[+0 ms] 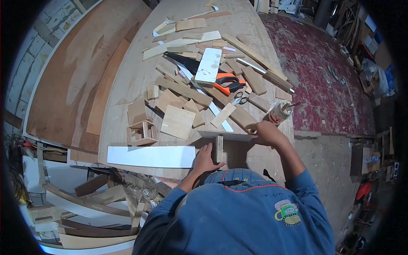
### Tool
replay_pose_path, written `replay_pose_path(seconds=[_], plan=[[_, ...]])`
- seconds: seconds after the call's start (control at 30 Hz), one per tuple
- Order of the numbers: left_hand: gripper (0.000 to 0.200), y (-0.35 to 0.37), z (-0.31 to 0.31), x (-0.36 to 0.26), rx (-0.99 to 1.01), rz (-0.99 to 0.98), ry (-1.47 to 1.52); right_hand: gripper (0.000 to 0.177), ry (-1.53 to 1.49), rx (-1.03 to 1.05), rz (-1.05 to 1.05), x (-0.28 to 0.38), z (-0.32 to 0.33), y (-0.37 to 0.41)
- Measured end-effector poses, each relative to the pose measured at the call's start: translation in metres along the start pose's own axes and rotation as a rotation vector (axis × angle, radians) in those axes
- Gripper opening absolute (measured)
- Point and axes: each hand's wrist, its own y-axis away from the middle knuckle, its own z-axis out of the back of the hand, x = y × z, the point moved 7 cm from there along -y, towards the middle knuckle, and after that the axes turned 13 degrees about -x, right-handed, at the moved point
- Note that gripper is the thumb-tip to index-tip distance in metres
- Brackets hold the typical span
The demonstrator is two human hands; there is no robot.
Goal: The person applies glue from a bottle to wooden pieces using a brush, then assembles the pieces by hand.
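Note:
A thin wooden board stands on edge near the front of the workbench. My right hand grips its right end, fingers closed, just below a glue jar with a brush sticking out. Against the board's near side, a short wood strip meets it roughly at a right angle. My left hand is at this strip, thumb by its near end and fingers along its left side. Left of that hand lies a long white panel. A small open wooden box frame sits behind the panel.
Wood offcuts cover the bench middle, with an orange-handled saw, scissors and a white block among them. A large plywood sheet leans at left. Curved wooden pieces lie below the bench's left corner.

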Motion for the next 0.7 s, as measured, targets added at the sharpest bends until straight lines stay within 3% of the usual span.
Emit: replay_pose_path(seconds=[0.2, 0.3, 0.37, 0.4, 0.47, 0.5, 0.7], plan=[[0.105, -0.002, 0.001, -0.008, 0.026, 0.03, 0.013, 0.041, 0.002, -0.058, -0.007, -0.012, -0.01, 0.011], [0.095, 0.005, -0.011, 0.001, -0.009, 0.027, 0.023, 0.037, 0.031, -0.066, -0.039, -0.008, -0.012, 0.013], [0.074, 0.009, -0.014, 0.01, -0.171, 0.002, 0.048, 0.036, 0.023, -0.064, -0.039, -0.007, -0.016, 0.013], [0.074, 0.008, -0.011, 0.008, -0.169, 0.0, 0.048, 0.035, 0.022, -0.08, -0.021, -0.007, -0.018, 0.012], [0.055, 0.009, -0.003, 0.012, -0.078, 0.292, 0.332, 0.033, 0.02, -0.097, -0.005, -0.008, -0.02, 0.012], [0.042, 0.008, 0.008, 0.005, -0.166, 0.28, 0.336, 0.03, 0.005, -0.113, 0.005, -0.008, -0.02, 0.012], [0.03, 0.01, 0.014, 0.009, -0.213, 0.411, 0.326, 0.026, -0.098, -0.172, 0.007, -0.012, -0.019, 0.012]])
